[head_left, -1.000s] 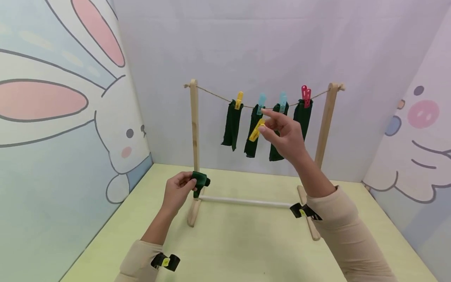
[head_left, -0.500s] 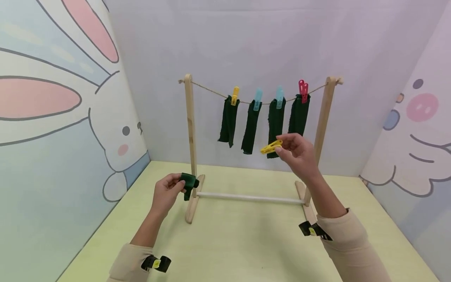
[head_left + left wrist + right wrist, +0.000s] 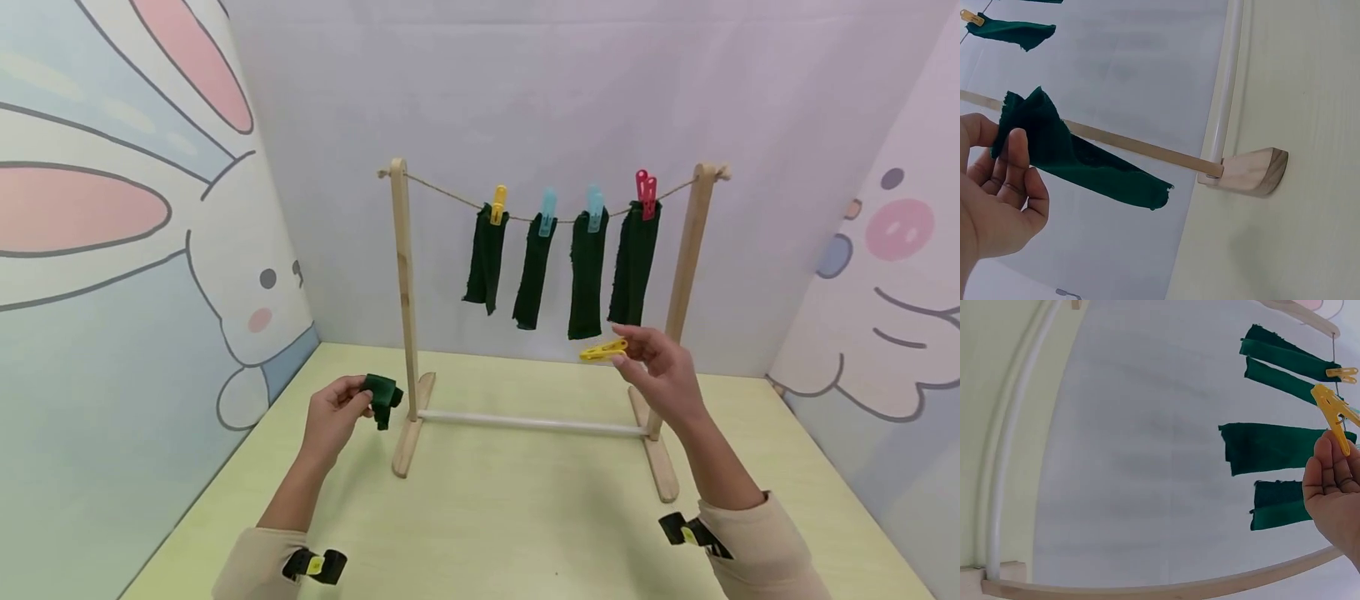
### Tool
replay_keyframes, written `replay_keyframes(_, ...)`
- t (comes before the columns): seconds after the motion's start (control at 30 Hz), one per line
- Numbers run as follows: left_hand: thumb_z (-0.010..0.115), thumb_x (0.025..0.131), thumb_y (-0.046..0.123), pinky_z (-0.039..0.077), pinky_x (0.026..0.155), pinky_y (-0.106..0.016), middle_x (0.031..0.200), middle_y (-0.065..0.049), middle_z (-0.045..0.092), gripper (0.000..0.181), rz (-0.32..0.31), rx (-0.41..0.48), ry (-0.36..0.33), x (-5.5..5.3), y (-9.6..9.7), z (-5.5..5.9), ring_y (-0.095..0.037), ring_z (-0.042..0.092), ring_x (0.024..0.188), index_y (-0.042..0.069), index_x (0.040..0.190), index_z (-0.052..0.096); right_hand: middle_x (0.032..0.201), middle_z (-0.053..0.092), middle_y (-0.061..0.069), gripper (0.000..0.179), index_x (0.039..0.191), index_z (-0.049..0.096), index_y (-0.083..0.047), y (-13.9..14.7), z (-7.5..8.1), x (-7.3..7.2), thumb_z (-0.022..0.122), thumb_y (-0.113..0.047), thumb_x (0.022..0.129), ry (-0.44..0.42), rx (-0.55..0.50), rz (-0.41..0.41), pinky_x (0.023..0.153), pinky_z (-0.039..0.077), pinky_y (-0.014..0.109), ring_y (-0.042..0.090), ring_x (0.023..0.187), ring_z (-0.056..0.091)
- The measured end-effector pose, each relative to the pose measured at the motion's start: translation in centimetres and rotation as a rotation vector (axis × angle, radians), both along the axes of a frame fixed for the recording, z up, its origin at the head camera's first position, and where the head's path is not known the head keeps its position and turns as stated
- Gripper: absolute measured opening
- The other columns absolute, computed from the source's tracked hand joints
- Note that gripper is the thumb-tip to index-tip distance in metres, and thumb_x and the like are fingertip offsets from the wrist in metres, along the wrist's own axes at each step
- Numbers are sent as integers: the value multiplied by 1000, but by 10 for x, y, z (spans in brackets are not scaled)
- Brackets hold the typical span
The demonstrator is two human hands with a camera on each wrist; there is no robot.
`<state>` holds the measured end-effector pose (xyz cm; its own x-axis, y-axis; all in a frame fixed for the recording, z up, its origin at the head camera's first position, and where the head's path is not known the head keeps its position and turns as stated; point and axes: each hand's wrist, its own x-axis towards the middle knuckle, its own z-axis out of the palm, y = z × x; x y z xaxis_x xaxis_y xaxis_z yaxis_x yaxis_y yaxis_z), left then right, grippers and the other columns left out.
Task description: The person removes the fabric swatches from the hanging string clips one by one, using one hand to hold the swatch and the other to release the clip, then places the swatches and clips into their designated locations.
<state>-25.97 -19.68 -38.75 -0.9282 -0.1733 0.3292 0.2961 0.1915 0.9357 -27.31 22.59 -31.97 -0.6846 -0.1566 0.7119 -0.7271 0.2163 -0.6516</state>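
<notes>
My left hand [image 3: 335, 414] pinches a dark green cloth strip [image 3: 1097, 172] between thumb and fingers, left of the rack's left post. The strip hangs folded and droops from the fingertips. My right hand [image 3: 663, 375] pinches a yellow clothespin [image 3: 603, 350] by its handle end, held in the air below the hanging cloths. On the rope line, several green cloth pieces [image 3: 587, 279] hang in a row. A yellow clothespin [image 3: 498, 205] holds the leftmost one, blue clothespins [image 3: 548, 212] the middle two, and red clothespins [image 3: 647, 197] the rightmost.
The wooden rack has a left post [image 3: 405, 292], a right post [image 3: 690, 250] and a white bottom bar [image 3: 532, 423] joining its feet on the pale yellow tabletop [image 3: 480, 525]. Cartoon-printed panels [image 3: 90, 417] stand at both sides, with a pale cloth backdrop [image 3: 525, 92] behind.
My right hand has come down and to the right from the line, the yellow clothespin turning nearly level in its grip. The left hand has drifted left with the green cloth strip.
</notes>
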Motion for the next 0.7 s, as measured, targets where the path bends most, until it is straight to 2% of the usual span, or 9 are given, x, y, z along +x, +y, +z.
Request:
replay_keyframes(0.2, 54, 90, -3, 51, 62, -23, 87, -11, 60, 21, 33, -5, -36, -2, -15, -6, -11, 56, 64, -12, 108, 59, 91, 59, 12, 22, 107, 59, 10, 16, -27, 3, 56, 12, 85, -89, 27, -64, 62, 46, 15, 12, 73, 51)
replay_keyframes(0.37, 53, 92, 0, 50, 63, -21, 83, -10, 58, 23, 59, -5, -45, -1, -26, -10, -10, 56, 62, -11, 111, 58, 87, 58, 13, 20, 107, 59, 9, 25, -48, 4, 57, 5, 88, -187, 56, -83, 58, 46, 16, 12, 70, 51)
replay_keyframes(0.5, 52, 93, 2, 50, 63, -20, 80, -8, 58, 25, 55, -5, -45, 1, -34, -14, -9, 56, 63, -12, 113, 56, 88, 58, 10, 20, 105, 58, 10, 30, -63, 4, 59, 7, 85, -274, 71, -86, 58, 47, 18, 11, 72, 52)
replay_keyframes(0.6, 52, 93, 3, 50, 64, -20, 80, -5, 58, 27, 52, 0, -50, 2, -41, -17, -8, 57, 64, -12, 115, 55, 92, 59, 13, 23, 105, 56, 11, 34, -71, 2, 60, 9, 83, -351, 81, -80, 62, 48, 19, 11, 75, 54)
replay_keyframes(0.7, 52, 94, 3, 50, 64, -19, 79, -3, 58, 28, 62, 14, -61, 0, -46, -21, -8, 57, 64, -13, 116, 54, 94, 59, 18, 26, 107, 55, 11, 40, -77, -2, 62, 8, 82, -434, 136, -86, 63, 49, 20, 12, 76, 55)
